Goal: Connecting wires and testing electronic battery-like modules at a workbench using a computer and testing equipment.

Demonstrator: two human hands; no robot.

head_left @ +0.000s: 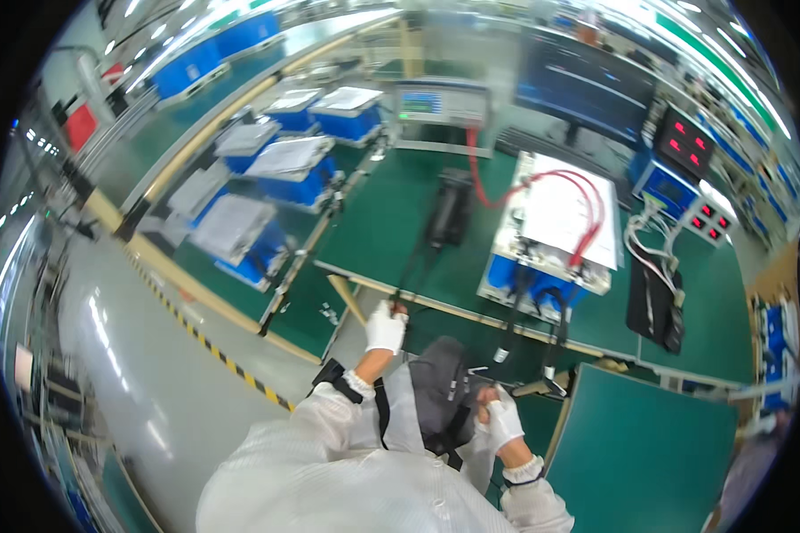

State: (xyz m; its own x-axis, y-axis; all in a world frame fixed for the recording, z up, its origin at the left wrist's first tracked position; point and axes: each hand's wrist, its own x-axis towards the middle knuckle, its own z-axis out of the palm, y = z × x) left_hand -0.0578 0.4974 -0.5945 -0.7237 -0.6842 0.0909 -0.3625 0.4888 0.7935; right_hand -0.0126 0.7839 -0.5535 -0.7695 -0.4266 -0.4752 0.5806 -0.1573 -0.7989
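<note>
My left hand (385, 329), in a white glove with bare fingertips, is closed at the front edge of the green bench (373, 222). At its fingertips is a thin black cable (406, 274) that runs up to a black box-shaped device (452, 209). Lower and to the right, my right hand (501, 417), gloved alike, is curled shut beside a dark grey bag-like item (440, 377) in front of my body. Whatever sits in its fingers is too small to make out. Black leads (511, 320) hang over the bench edge from a blue battery-like unit (500, 271).
Papers and red cables (587, 200) lie on the blue unit. Behind stand a display instrument (443, 105) and a monitor (585, 84); red-digit meters (684, 138) are at right. Several blue units (316, 178) fill the left conveyor. A green-topped surface (644, 444) stands near right.
</note>
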